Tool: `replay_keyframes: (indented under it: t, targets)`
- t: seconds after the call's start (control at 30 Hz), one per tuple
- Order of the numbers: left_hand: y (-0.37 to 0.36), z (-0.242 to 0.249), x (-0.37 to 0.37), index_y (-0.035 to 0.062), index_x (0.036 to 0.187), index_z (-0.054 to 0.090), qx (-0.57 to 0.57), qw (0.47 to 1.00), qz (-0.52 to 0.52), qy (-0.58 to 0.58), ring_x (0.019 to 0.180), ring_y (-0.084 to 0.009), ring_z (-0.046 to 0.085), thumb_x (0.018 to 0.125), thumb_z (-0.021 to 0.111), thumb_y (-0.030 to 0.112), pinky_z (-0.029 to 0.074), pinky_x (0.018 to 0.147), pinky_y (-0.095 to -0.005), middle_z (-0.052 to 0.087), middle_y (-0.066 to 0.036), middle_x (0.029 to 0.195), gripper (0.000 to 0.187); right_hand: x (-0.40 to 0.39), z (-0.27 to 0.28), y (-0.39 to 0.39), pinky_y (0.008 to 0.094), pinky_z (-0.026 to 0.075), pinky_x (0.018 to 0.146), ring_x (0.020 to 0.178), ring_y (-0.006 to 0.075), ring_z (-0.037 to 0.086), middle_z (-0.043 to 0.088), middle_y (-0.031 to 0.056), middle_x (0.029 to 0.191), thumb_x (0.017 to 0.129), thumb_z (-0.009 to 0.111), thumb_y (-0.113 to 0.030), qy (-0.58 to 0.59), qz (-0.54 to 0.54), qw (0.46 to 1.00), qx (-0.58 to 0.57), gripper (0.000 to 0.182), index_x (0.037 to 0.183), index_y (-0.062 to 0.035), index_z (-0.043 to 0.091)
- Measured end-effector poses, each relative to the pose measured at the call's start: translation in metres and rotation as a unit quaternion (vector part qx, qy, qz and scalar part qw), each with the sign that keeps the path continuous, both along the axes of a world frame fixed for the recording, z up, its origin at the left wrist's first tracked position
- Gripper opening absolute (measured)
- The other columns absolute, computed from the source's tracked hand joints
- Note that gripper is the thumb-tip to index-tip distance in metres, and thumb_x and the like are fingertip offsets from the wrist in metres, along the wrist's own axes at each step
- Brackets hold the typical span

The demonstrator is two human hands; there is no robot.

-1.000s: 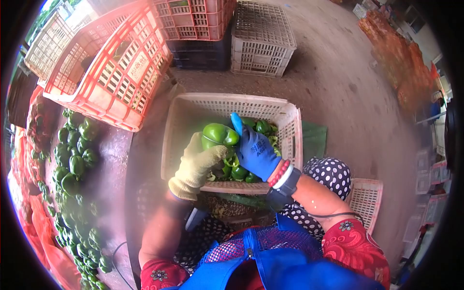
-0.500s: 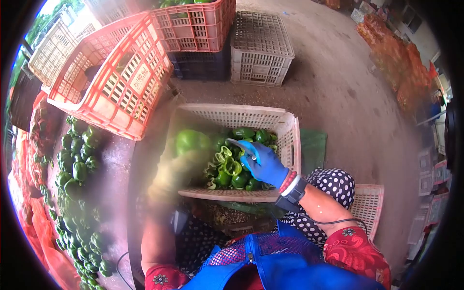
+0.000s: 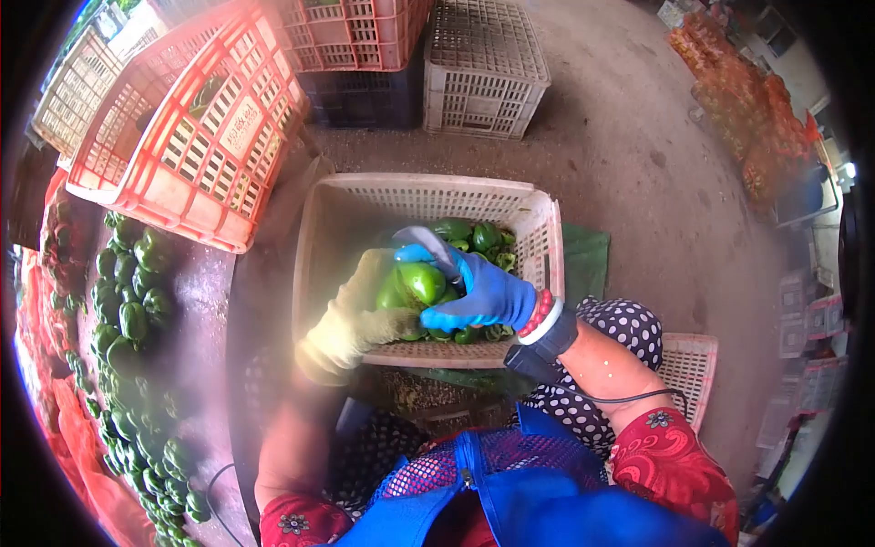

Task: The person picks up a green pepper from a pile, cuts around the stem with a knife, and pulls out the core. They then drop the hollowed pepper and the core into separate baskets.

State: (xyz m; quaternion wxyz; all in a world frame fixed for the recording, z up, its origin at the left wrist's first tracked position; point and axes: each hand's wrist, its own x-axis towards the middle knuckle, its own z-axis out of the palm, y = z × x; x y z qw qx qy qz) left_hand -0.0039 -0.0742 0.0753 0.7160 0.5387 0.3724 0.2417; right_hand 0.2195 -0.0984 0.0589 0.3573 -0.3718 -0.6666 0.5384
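Observation:
A green bell pepper (image 3: 419,284) is between my two hands, above the pale plastic crate (image 3: 427,188). My left hand (image 3: 344,319), in a cream-yellow glove, is wrapped around the pepper's left side and underside. In a blue glove, my right hand (image 3: 497,294) grips a small knife (image 3: 441,248) with a curved blade pointing up and left, over the pepper's top. Its lower fingers also touch the pepper's right side. Green peppers and cut pieces (image 3: 486,239) lie in the crate below, partly hidden by my hands.
A tilted pink crate (image 3: 239,132) stands at the upper left. Behind are a red crate (image 3: 351,35) on a dark crate (image 3: 363,98) and a grey crate (image 3: 488,77). Many peppers (image 3: 132,319) lie along the left. Filled orange net sacks (image 3: 752,118) rest at the far right.
My left hand has brought the pepper right and slightly down, to meet my right hand. My right hand has shifted a little left with the knife and now touches the pepper.

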Motion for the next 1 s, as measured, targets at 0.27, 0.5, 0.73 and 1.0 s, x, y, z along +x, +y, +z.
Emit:
replay_keyframes:
  t: [0.27, 0.5, 0.73, 1.0]
  targets:
    - [0.007, 0.011, -0.017, -0.0014, 0.140, 0.045, -0.200, 0.923, 0.025, -0.328, 0.103, -0.0275, 0.063, 0.076, 0.080, 0.015, 0.054, 0.091, -0.0397, 0.059, -0.017, 0.122, 0.075, -0.006, -0.005, -0.005, 0.0303, 0.049, 0.045, 0.050, 0.0207, 0.059, 0.066, 0.0145, 0.090, 0.079, 0.076, -0.036, 0.367, -0.051, 0.859, -0.353, 0.083, 0.151, -0.0101, 0.043]
    - [0.017, 0.011, -0.032, -0.0015, 0.144, 0.044, -0.111, 0.910, 0.110, -0.385, 0.112, -0.0288, 0.062, 0.089, 0.065, 0.023, 0.051, 0.098, -0.0396, 0.063, -0.017, 0.122, 0.064, 0.014, -0.040, 0.012, 0.0309, 0.050, 0.052, 0.058, 0.0170, 0.059, 0.067, 0.0082, 0.095, 0.089, 0.075, -0.025, 0.205, -0.072, 0.931, -0.294, 0.074, 0.153, -0.0146, 0.039]
    - [0.000, 0.001, 0.019, 0.0054, 0.157, 0.027, 0.081, 0.966, 0.210, -0.131, 0.116, -0.0208, 0.058, 0.085, 0.079, 0.022, 0.048, 0.104, -0.0361, 0.056, -0.013, 0.133, 0.090, -0.029, -0.077, -0.004, 0.0339, 0.052, 0.052, 0.066, 0.0183, 0.067, 0.070, 0.0037, 0.093, 0.098, 0.070, -0.028, 0.383, -0.055, 0.852, -0.352, 0.038, 0.130, -0.0145, 0.056]
    - [0.003, 0.030, 0.005, 0.0016, 0.112, 0.058, 0.120, 0.974, 0.122, 0.146, 0.090, -0.0146, 0.065, 0.083, 0.084, 0.039, 0.054, 0.078, -0.0348, 0.068, -0.010, 0.099, 0.054, -0.002, -0.043, 0.005, 0.0264, 0.055, 0.060, 0.069, 0.0110, 0.064, 0.069, 0.0029, 0.095, 0.098, 0.064, -0.022, 0.089, -0.131, 0.982, -0.103, 0.049, 0.142, -0.0040, 0.052]
